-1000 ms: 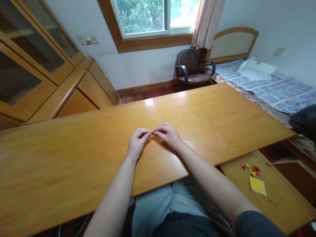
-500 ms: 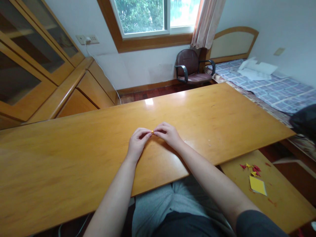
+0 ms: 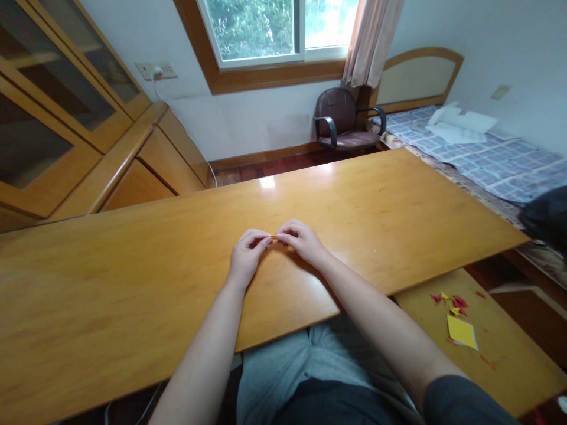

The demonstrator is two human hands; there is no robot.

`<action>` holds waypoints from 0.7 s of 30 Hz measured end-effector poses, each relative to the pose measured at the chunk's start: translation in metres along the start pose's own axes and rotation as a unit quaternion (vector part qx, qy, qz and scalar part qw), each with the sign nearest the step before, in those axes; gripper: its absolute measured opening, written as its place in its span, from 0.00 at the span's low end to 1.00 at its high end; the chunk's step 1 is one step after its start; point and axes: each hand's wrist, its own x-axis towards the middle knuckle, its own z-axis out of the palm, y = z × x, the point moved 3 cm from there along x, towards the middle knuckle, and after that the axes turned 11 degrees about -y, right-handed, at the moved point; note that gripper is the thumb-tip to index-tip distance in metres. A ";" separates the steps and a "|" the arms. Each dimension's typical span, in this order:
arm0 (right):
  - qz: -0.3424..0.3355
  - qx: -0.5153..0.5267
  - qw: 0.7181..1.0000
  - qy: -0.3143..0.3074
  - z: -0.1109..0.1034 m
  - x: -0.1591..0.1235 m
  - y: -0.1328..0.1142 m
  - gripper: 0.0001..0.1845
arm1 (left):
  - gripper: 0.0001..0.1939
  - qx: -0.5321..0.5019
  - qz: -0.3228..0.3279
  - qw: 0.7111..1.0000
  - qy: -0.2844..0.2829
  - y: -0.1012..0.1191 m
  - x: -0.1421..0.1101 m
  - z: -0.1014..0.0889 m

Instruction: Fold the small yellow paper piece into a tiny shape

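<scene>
A small orange piece (image 3: 274, 237) is pinched at its two ends by the left hand (image 3: 248, 252) and the right hand (image 3: 303, 241), over the table (image 3: 146, 277) (probably so that it is kept steady).

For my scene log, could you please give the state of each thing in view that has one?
Small yellow-orange piece, held; exact shape unclear.
Left hand, pinching its left end.
Right hand, pinching its right end.
Red and yellow pieces, lying scattered on the lower tabletop.
Yellow square paper, lying flat near them.
Cabinet doors, shut.
Curtain, gathered aside.
Plug, in the socket.
Window, open or shut unclear.
Chair, upright.
</scene>
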 end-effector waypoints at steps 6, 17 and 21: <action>0.027 0.016 0.999 0.009 0.002 -0.001 0.002 0.11 | 0.08 0.029 0.000 1.000 0.004 -0.001 0.000 0.000; -0.003 -0.083 0.996 0.015 -0.001 -0.001 -0.005 0.11 | 0.08 0.101 0.014 0.995 0.006 0.009 -0.002 0.003; 0.001 -0.074 0.997 0.015 -0.001 -0.001 -0.005 0.11 | 0.08 0.101 0.014 0.995 0.006 0.008 -0.002 0.003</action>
